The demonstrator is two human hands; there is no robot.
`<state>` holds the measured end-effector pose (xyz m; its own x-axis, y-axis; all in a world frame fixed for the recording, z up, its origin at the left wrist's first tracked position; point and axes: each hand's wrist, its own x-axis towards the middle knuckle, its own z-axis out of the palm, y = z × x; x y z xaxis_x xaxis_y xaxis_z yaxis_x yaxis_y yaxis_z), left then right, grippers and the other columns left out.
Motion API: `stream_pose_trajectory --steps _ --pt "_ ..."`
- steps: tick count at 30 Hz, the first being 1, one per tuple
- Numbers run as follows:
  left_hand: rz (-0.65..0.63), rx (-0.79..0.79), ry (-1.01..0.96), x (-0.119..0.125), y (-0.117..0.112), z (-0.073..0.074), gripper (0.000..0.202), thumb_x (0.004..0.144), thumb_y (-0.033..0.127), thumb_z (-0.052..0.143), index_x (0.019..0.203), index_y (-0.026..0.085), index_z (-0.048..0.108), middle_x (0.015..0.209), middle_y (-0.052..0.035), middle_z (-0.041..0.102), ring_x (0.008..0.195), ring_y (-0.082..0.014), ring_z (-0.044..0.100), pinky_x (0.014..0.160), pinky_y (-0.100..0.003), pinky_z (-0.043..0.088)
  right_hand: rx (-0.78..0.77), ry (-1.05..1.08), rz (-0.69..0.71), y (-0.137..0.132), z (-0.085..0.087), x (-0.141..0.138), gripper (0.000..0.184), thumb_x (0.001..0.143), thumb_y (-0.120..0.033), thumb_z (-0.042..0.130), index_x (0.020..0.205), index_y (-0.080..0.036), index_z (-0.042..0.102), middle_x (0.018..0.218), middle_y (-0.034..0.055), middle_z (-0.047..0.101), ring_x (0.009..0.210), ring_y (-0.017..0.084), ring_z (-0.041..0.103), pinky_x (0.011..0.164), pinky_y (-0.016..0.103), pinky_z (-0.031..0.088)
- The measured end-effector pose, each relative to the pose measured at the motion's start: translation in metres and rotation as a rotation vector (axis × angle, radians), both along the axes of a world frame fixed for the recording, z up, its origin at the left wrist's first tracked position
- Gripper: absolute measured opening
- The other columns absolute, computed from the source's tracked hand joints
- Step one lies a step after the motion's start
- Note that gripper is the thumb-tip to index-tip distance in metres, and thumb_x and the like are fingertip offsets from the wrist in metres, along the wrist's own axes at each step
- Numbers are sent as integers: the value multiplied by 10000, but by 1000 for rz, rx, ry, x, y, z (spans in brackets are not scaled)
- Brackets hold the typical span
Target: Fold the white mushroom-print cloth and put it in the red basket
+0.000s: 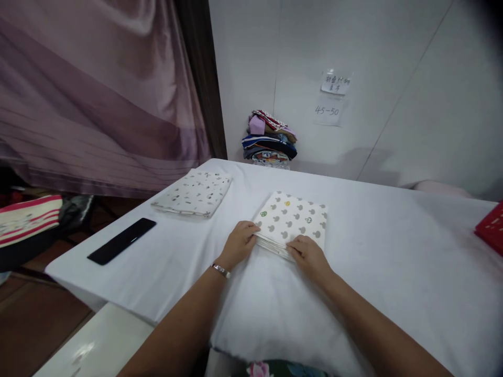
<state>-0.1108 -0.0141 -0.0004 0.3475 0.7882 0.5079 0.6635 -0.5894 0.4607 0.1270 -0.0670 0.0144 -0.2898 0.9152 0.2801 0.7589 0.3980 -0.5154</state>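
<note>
A folded white cloth point(293, 217) with a grey mushroom-like print and a few green and yellow ones lies flat on the white-covered table in front of me. Its layers show along the near edge. My left hand point(240, 242) pinches the near left corner, fingers closed on the fabric. At the near right part of the same edge, my right hand point(308, 254) also grips the cloth between thumb and fingers. Farther left lies a second folded white cloth point(194, 192) with small dark prints, touched by neither hand.
A black flat object point(122, 241) rests near the left edge of the white tablecloth point(393, 262). Behind the table, a stack of folded fabrics point(270, 139) stands against the wall. A red item point(491, 229) sits at the far right. A pink curtain point(98, 94) hangs on the left.
</note>
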Motion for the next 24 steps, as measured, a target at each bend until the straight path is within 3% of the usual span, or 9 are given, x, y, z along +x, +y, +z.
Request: stream_pose_trajectory --steps 12,24 --pt "-54 2 -11 3 -5 5 312 765 100 490 1024 221 615 1052 -42 575 1034 -188 492 912 -352 446 9 20 -28 -1 -6 -1 313 925 -315 367 794 -232 638 801 36 580 791 183 526 711 311 397" --pt "-85 -31 15 3 -5 8 230 866 198 450 1009 210 630 1018 -55 583 1014 -189 496 888 -350 447 -113 8 7 5 10 -1 229 864 -258 437 786 -233 650 773 11 575 772 155 529 661 268 385"
